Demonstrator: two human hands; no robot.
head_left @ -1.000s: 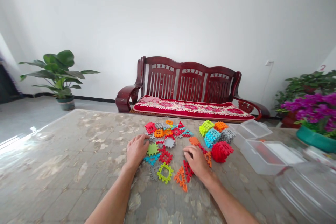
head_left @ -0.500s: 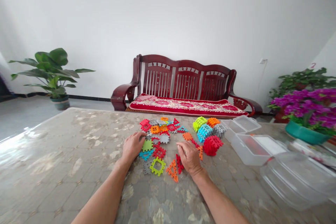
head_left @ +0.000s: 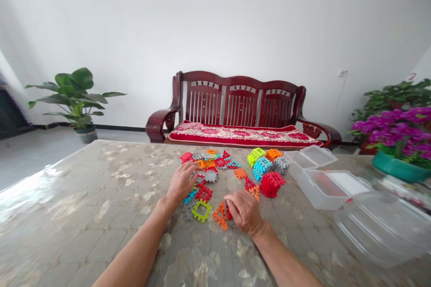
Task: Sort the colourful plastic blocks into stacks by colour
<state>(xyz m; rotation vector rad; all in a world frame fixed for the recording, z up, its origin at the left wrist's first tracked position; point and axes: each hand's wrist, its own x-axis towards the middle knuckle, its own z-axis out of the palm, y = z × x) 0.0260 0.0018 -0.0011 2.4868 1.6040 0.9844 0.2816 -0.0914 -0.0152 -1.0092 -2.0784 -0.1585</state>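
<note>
Flat plastic interlocking pieces in several colours lie scattered on the table [head_left: 101, 197]. My left hand [head_left: 182, 182] lies palm down on them, fingers stretched toward a grey piece [head_left: 211, 176] and an orange one. A red square piece [head_left: 204, 194] and a teal piece [head_left: 190, 196] sit right beside it. My right hand [head_left: 244, 211] rests nearer to me with its fingers curled onto a red triangle piece [head_left: 228, 211], next to an orange triangle piece [head_left: 219, 215]. A lime square frame [head_left: 202, 210] lies between my hands.
Built blocks stand right of the pile: lime [head_left: 255, 156], orange [head_left: 273, 154], blue [head_left: 261, 168], grey [head_left: 281, 164] and a red ball [head_left: 272, 184]. Clear plastic boxes [head_left: 321, 189] and a large clear lid [head_left: 380, 228] lie at the right. A flower pot [head_left: 399, 168] stands beyond; a wooden bench [head_left: 235, 112] faces the table.
My left hand has slid forward over the lime square piece, which is now hidden. My right hand has drawn back toward me to the red and orange triangles. The view shifted slightly.
</note>
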